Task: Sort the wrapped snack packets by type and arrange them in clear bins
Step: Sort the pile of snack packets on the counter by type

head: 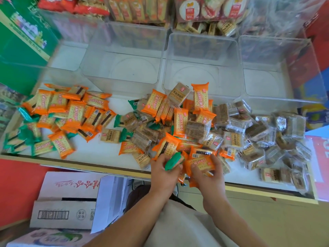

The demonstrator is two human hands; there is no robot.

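Note:
Wrapped snack packets lie heaped on a white shelf (99, 152): orange cracker packets (71, 113) mostly at left, a mixed pile (179, 122) in the middle, brown clear-wrapped packets (267, 132) at right. At the near edge of the middle pile my left hand (164, 172) grips a green-ended packet (173, 160). Beside it my right hand (209, 173) holds an orange packet (200, 164). Behind the pile stand empty clear bins (122, 56), (201, 50), (270, 50).
A further row of bins at the back holds other snacks (210, 13). A green carton (23, 36) stands at far left. Below the shelf's front edge lie an open cardboard box (67, 202) and loose paper (110, 198).

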